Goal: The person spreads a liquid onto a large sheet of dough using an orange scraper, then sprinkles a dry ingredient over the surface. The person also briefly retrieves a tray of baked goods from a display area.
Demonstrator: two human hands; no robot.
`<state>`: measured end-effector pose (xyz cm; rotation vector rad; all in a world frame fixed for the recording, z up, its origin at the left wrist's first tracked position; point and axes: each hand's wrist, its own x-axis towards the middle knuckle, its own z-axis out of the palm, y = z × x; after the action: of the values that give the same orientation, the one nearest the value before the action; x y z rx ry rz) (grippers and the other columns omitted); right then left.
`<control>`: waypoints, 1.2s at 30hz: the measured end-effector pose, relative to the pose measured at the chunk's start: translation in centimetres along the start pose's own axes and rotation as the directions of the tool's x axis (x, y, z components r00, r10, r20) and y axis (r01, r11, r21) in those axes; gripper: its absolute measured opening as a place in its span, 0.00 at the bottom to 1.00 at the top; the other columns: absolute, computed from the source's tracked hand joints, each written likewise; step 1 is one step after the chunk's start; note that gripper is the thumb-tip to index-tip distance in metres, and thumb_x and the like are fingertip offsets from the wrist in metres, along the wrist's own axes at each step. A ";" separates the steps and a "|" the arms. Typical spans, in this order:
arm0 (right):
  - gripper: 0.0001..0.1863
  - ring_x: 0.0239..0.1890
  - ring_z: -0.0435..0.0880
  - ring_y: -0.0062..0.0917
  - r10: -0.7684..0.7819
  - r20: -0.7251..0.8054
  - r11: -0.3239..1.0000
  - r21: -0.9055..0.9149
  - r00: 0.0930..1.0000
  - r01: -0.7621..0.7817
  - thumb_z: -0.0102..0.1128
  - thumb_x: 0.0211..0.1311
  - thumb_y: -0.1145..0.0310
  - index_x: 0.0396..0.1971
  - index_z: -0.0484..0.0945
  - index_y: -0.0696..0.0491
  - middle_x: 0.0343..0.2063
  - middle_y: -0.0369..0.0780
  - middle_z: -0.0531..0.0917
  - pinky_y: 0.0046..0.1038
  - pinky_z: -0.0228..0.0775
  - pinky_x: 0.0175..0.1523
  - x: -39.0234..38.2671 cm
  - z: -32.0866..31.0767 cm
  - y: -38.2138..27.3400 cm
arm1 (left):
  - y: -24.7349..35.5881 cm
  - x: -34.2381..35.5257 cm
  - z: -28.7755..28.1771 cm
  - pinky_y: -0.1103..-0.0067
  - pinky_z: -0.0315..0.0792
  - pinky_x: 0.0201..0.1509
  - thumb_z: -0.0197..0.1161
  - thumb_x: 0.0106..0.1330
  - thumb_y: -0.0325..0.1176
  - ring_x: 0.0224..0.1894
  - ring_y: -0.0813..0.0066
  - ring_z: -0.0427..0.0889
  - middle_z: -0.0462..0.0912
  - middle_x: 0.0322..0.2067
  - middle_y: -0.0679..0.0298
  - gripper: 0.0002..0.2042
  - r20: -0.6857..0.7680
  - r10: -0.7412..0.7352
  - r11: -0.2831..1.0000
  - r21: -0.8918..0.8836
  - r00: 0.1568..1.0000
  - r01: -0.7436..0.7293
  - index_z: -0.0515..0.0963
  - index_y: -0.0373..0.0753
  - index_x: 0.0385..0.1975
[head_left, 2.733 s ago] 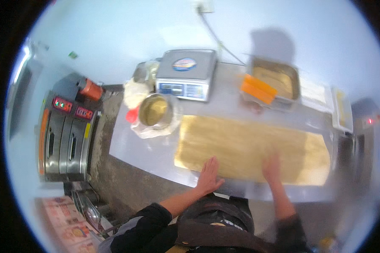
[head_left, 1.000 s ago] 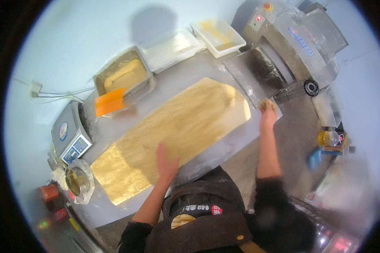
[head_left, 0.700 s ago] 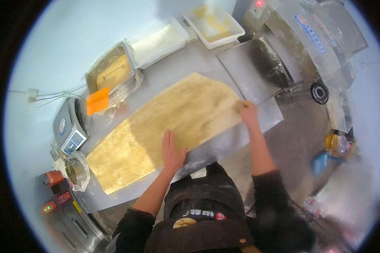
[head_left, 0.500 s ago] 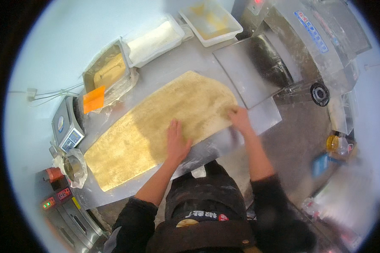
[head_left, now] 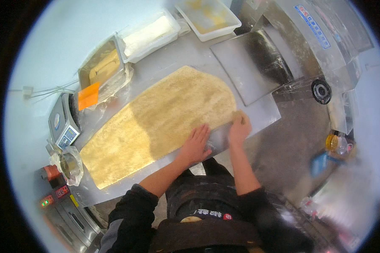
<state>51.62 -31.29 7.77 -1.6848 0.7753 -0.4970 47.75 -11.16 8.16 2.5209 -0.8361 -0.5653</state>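
Note:
A long sheet of dough [head_left: 156, 122], with an oily, speckled coating, lies flat across the metal table. My left hand [head_left: 195, 144] rests palm down at its near edge, fingers stretched out over the dough and thumb apart. At the sheet's near right corner, my right hand [head_left: 239, 127] has its fingers curled in and pinched on the dough's edge. The fingertips of that hand are partly hidden.
Along the wall stand a metal tray [head_left: 82, 76] of yellowish filling, a tub [head_left: 154, 46] of white flour and a smeared white tub [head_left: 223, 31]. A scale [head_left: 62, 122] and bowl [head_left: 74, 166] sit left. A metal machine [head_left: 299, 59] stands right of the table [head_left: 266, 111].
My left hand has slid right along the near edge of the dough. My right hand has come down and nearer to me, now at the corner. The view has shifted slightly.

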 end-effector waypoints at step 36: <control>0.37 0.76 0.61 0.47 -0.217 0.766 0.594 -0.389 0.605 0.705 0.65 0.66 0.59 0.72 0.67 0.58 0.75 0.49 0.62 0.48 0.52 0.80 2.4 1.5 -2.3 | -4.8 -1.1 -3.8 0.53 0.41 0.84 0.71 0.60 0.56 0.82 0.45 0.47 0.50 0.79 0.42 0.54 -0.157 -0.182 0.980 0.053 0.971 0.193 0.52 0.30 0.78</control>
<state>54.81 -31.71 9.43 -2.5839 -0.1390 0.0805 51.02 -6.00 9.17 2.6846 -0.5746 -0.4021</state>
